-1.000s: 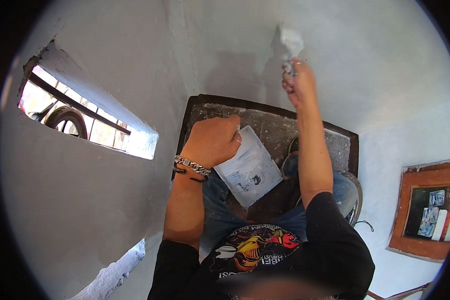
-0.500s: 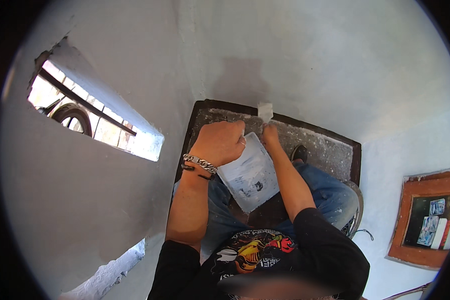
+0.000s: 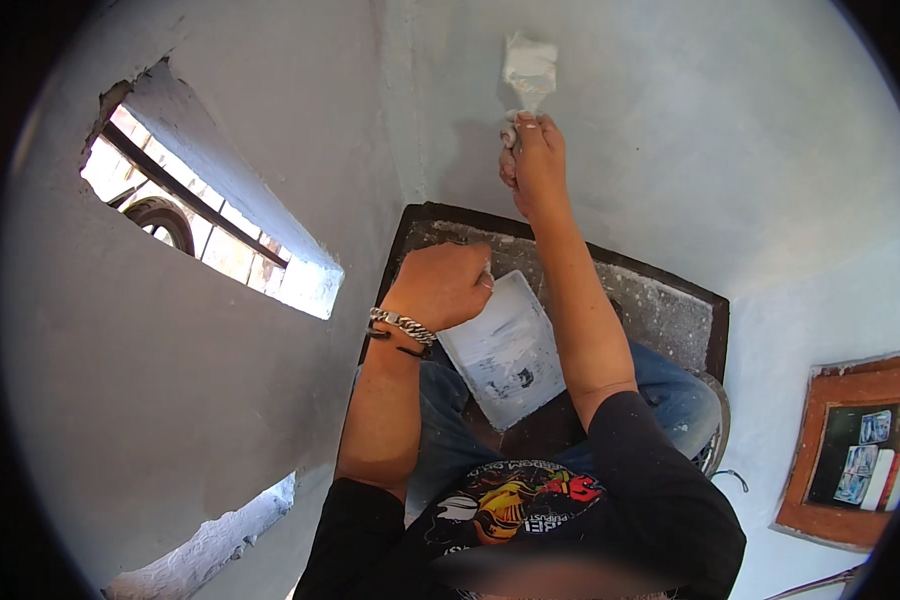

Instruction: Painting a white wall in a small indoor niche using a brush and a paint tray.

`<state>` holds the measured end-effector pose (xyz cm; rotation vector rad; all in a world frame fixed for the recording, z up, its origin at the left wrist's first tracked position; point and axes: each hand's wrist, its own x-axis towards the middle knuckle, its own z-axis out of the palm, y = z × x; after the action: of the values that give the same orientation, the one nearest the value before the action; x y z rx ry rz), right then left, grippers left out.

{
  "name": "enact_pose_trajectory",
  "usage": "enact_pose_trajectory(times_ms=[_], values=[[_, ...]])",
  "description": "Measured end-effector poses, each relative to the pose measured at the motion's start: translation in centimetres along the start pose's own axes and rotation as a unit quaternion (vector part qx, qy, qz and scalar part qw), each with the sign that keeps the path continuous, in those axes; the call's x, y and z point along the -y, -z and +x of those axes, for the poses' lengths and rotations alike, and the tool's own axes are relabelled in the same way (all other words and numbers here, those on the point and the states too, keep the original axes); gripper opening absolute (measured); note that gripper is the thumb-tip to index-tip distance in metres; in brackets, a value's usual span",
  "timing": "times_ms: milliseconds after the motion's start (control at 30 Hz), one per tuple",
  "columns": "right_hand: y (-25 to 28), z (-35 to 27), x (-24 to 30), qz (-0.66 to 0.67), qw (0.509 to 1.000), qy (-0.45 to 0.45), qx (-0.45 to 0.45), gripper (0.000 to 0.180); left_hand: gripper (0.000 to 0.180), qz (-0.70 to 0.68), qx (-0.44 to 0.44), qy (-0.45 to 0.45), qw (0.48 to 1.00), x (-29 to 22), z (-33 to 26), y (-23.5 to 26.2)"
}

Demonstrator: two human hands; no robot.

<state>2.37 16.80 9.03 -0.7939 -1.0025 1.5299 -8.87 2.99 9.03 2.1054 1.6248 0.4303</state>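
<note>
A person's right hand [image 3: 536,165], arm stretched up toward twelve o'clock, is clenched around the handle of a paint-laden brush [image 3: 528,68] whose white bristles press flat against the pale wall [image 3: 730,130]. Lower, near the centre of the view, the left hand [image 3: 442,285] is closed in a fist on the top edge of a flat rectangular white tray [image 3: 510,350] smeared with paint, which tilts down toward five o'clock over the person's blue jeans [image 3: 670,390]. A metal chain bracelet [image 3: 402,324] circles the left wrist. Behind hand and tray, a dark-framed, paint-spattered platform [image 3: 650,300] runs from eleven toward three o'clock. At nine to ten o'clock an opening in the wall [image 3: 210,225], its edges rough, shows a dark bar and a wheel outside in daylight. At four o'clock a wooden-framed opening [image 3: 855,450] sits in the wall. The person wears a black printed shirt [image 3: 530,500], seen at six o'clock.
</note>
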Motion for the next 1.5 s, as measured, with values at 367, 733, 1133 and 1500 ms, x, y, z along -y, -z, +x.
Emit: enact_pose_trajectory(times_ms=[367, 733, 1133, 1500], values=[[10.1, -1.4, -13.5, -0.159, 0.962, -0.138, -0.174, 0.022, 0.018, -0.003, 0.009, -0.012, 1.000, 0.4, 0.8, -1.0], [8.6, -2.5, 8.3, -0.041, 0.996, 0.051, -0.064, 0.017, 0.021, 0.007, 0.020, -0.028, 0.999, -1.2, 1.4, -1.2], [20.1, -3.5, -10.1, -0.354, 0.918, -0.031, -0.174, 0.026, 0.024, 0.024, 0.043, -0.022, 0.999, -1.2, 3.2, -2.4], [20.1, -2.4, -0.1, -0.481, 0.861, -0.023, -0.161, 0.029, 0.023, 0.034, 0.046, -0.002, 0.998, -1.1, 2.7, -2.0]])
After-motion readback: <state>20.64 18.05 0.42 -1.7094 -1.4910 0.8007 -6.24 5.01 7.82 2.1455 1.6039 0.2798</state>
